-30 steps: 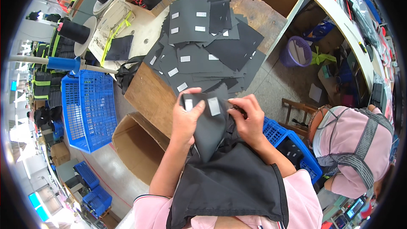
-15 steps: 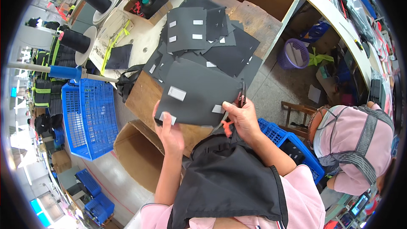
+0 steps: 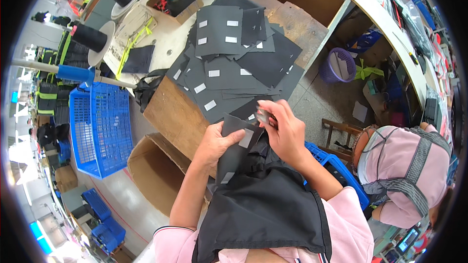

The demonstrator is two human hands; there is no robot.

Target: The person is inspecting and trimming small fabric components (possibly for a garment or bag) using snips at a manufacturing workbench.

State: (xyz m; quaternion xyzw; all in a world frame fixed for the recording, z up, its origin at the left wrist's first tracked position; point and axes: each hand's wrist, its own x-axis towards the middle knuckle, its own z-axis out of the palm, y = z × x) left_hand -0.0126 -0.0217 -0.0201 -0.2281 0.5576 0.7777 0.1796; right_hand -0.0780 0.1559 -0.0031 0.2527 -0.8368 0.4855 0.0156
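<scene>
My left hand [image 3: 213, 145] grips a dark grey fabric panel [image 3: 233, 158] with white rectangular patches, its thumb lying over the front. The panel is turned edgewise and hangs over my black apron [image 3: 265, 204]. My right hand [image 3: 285, 129] is closed around a small pair of scissors [image 3: 263, 116] beside the panel's upper corner; the fingers cover most of them. Just beyond both hands, a loose pile of similar dark grey panels [image 3: 219, 80] with white patches spreads over a worn wooden board [image 3: 170, 112].
An open cardboard box [image 3: 156, 165] stands below the board at left, near a blue plastic crate [image 3: 100, 134]. Black thread cones [image 3: 90, 39] stand by the white sewing table. At right are a purple basket [image 3: 337, 65], another blue crate [image 3: 351, 180] and a person in pink [image 3: 404, 165].
The panel, earlier spread flat between both hands over the pile, has been drawn closer and turned on edge in my left hand. My right hand has let go of its edge and risen with the scissors.
</scene>
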